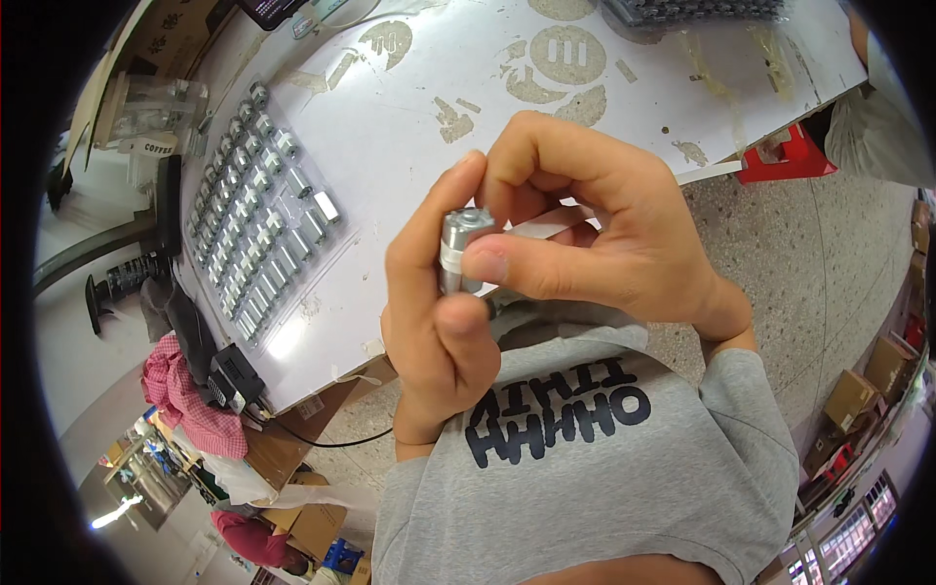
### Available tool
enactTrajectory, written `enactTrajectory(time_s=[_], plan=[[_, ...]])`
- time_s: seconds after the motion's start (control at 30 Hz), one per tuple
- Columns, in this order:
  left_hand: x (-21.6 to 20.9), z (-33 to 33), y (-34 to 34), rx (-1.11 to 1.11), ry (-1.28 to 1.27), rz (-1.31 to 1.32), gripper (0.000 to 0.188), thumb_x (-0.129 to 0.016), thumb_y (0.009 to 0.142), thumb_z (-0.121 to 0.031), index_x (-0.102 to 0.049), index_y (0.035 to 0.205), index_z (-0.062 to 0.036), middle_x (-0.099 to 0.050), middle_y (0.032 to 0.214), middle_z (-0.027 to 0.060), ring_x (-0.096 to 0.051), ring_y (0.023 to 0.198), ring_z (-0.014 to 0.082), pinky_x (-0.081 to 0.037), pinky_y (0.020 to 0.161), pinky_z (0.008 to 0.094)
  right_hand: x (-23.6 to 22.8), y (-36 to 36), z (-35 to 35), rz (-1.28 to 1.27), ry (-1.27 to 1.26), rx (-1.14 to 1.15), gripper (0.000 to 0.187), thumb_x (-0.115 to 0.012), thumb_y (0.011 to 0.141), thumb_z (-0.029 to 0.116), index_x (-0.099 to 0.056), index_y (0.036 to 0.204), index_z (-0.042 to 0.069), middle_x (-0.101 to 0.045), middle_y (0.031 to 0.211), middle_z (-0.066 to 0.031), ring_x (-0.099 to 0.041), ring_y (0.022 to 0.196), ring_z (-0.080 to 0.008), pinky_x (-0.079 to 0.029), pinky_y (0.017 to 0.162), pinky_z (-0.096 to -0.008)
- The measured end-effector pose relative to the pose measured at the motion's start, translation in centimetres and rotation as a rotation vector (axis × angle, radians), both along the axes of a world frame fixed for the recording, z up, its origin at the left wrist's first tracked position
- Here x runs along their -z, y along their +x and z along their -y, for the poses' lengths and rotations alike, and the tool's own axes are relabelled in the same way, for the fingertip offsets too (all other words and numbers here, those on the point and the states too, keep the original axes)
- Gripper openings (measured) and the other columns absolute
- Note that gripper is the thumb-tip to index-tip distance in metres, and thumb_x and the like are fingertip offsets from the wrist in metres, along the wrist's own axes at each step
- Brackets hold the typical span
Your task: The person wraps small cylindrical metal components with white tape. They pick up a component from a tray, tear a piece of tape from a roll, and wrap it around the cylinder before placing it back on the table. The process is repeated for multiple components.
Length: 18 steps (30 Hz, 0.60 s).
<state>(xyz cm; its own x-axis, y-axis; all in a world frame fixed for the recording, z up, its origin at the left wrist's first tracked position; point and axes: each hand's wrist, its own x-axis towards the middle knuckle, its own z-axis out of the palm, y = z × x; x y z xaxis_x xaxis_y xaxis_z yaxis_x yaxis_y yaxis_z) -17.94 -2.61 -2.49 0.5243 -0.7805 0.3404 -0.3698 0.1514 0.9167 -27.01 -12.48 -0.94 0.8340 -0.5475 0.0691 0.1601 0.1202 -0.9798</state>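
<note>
Here, both hands meet above the near edge of the white surface (pixel 409 127), holding one small metal cylinder (pixel 456 249) with a white band and a toothed cap. The left hand (pixel 439 322) wraps it from below, its grip closed, thumb and forefinger pinching the barrel. The right hand (pixel 604 224) comes from the other side, its grip also closed, thumb and forefinger on the cylinder's upper end. Toward the left edge of the surface lies a clear plastic tray (pixel 258 229) filled with rows of similar metal cylinders. A second tray (pixel 692 10) sits at the far edge. A black device (pixel 234 375) with a cable rests at the near left corner.
</note>
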Motion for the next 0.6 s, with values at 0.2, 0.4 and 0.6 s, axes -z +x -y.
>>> enactTrajectory(time_s=[0.2,0.4,0.6], plan=[[-1.5,-0.8,2.3,0.088,0.208,0.423,0.046,-0.054,0.081,-0.013,-0.043,0.121,0.0057,-0.056,0.098,0.0137,-0.049,0.071,0.0173,-0.04,0.063,0.0264,0.8,-0.3,0.8,-0.075,-0.129,-0.049,0.014,-0.062,0.079,0.011,-0.051,0.083,0.002,-0.049,0.068,0.0028,-0.042,0.06,-0.001,-0.03,0.051,-0.0148],[-1.5,-1.3,2.0,0.185,0.091,-0.07,0.042,-0.059,0.076,0.002,-0.044,0.115,0.0042,-0.055,0.102,0.0117,-0.058,0.074,0.0163,-0.046,0.065,0.024,1.0,0.0,0.3,0.075,0.149,-0.079,0.01,-0.057,0.082,0.009,-0.052,0.082,0.0,-0.051,0.071,0.0009,-0.045,0.064,-0.0033,-0.034,0.057,-0.0167],[-1.2,-0.9,2.1,0.105,0.107,-0.119,0.043,-0.067,0.069,0.001,-0.046,0.107,0.0014,-0.053,0.104,0.0099,-0.059,0.077,0.0152,-0.046,0.065,0.0237,0.3,-0.6,1.2,0.06,0.11,-0.146,0.011,-0.054,0.084,0.009,-0.053,0.082,-0.002,-0.056,0.071,-0.0039,-0.051,0.066,-0.0067,-0.041,0.06,-0.0193]])
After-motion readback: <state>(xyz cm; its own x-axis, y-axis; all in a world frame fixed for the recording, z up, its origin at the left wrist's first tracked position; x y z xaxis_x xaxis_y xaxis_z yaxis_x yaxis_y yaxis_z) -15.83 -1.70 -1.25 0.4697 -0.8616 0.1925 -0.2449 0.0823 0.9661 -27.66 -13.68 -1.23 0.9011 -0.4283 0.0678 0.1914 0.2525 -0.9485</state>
